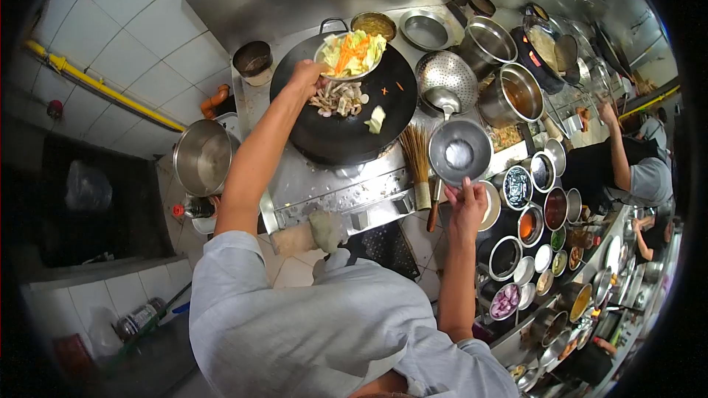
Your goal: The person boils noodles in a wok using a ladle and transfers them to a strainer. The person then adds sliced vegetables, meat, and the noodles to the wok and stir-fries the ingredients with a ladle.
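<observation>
My left hand (pixel 308 76) grips the rim of a metal bowl of cut cabbage and carrot strips (pixel 354 53), held over the black wok (pixel 394 88). Sliced meat or mushroom pieces (pixel 339 99) lie in the wok just below, with a cabbage piece (pixel 375 119) and a few carrot bits beside them. To the right of the wok, my right hand (pixel 468 203) holds the near rim of a grey metal bowl (pixel 460 151). That bowl looks empty apart from a bright reflection at its bottom.
A perforated strainer (pixel 446 77) with a ladle and a bamboo brush (pixel 417 158) are right of the wok. Pots (pixel 490 40) and many seasoning bowls (pixel 518 186) fill the right side. A large pot (pixel 205 156) stands left. Another person (pixel 627 169) works at far right.
</observation>
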Available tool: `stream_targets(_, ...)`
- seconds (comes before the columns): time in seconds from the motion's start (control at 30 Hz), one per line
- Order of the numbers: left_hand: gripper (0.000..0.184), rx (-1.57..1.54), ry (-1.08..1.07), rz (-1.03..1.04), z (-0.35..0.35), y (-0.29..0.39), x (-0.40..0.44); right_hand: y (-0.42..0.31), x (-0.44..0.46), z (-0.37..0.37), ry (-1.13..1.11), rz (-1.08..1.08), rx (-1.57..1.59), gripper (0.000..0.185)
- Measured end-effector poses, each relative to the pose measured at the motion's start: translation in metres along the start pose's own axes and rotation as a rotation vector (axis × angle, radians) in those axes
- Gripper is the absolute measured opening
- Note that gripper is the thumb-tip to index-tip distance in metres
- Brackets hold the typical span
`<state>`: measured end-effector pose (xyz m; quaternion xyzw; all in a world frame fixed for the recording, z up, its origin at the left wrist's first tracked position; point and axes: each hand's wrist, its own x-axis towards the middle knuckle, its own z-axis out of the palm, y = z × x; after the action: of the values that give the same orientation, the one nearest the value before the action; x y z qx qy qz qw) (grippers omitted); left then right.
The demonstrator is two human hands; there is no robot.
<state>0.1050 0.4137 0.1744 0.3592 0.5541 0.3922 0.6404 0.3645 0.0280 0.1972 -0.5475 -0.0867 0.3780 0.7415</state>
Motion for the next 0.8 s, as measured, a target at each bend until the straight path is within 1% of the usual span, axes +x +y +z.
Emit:
stream_targets(0.07,0.010,0.018,-0.017,0.012,-0.004,0.017,0.003,0.001,-0.011,-0.018,0.014,0.008,-0.006,0.015)
stream_targets(0.13,0.013,0.146,-0.041,0.040,-0.012,0.037,0.002,0.002,-0.022,-0.031,0.052,0.032,-0.030,0.014)
stream_targets(0.3,0.010,0.116,0.015,0.181,-0.037,0.068,-0.011,0.001,-0.033,-0.038,0.045,0.033,-0.052,0.015)
stream_targets(0.33,0.010,0.111,0.016,0.179,-0.045,0.071,-0.011,0.001,-0.028,-0.038,0.043,0.032,-0.057,0.015)
stream_targets(0.4,0.011,0.145,0.024,0.218,-0.064,0.077,-0.011,0.003,-0.012,-0.033,-0.050,-0.030,-0.221,0.018)
stream_targets(0.43,0.011,0.170,0.032,0.200,-0.071,0.082,-0.018,-0.008,-0.011,-0.009,-0.091,-0.067,-0.308,0.017)
stream_targets(0.47,0.011,0.167,0.039,0.198,-0.078,0.086,-0.025,-0.004,0.005,0.003,-0.169,-0.158,-0.369,0.018)
stream_targets(0.5,0.011,0.160,0.046,0.188,-0.085,0.090,-0.036,0.003,0.021,0.013,-0.245,-0.249,-0.429,0.031)
stream_targets(0.53,0.011,0.153,0.054,0.180,-0.092,0.091,-0.043,0.009,0.037,0.026,-0.284,-0.267,-0.530,0.045)
stream_targets(0.57,0.011,0.157,0.059,0.180,-0.104,0.090,-0.044,0.025,0.062,0.036,-0.357,-0.464,-0.657,0.042)
stream_targets(0.6,0.011,0.152,0.065,0.180,-0.114,0.089,-0.048,0.021,0.069,0.064,-0.422,-0.460,-0.726,0.036)
stream_targets(0.67,0.011,0.185,0.099,0.196,-0.132,0.089,-0.059,0.037,0.100,0.105,-0.513,-0.660,-0.892,0.020)
stream_targets(0.7,0.010,0.184,0.100,0.179,-0.142,0.089,-0.065,0.041,0.109,0.131,-0.553,-0.640,-0.874,0.017)
stream_targets(0.77,0.010,0.197,0.128,0.185,-0.159,0.090,-0.081,0.059,0.136,0.169,-0.582,-0.807,-1.074,0.014)
stream_targets(0.8,0.009,0.215,0.149,0.196,-0.168,0.088,-0.088,0.068,0.143,0.187,-0.596,-0.800,-1.078,0.014)
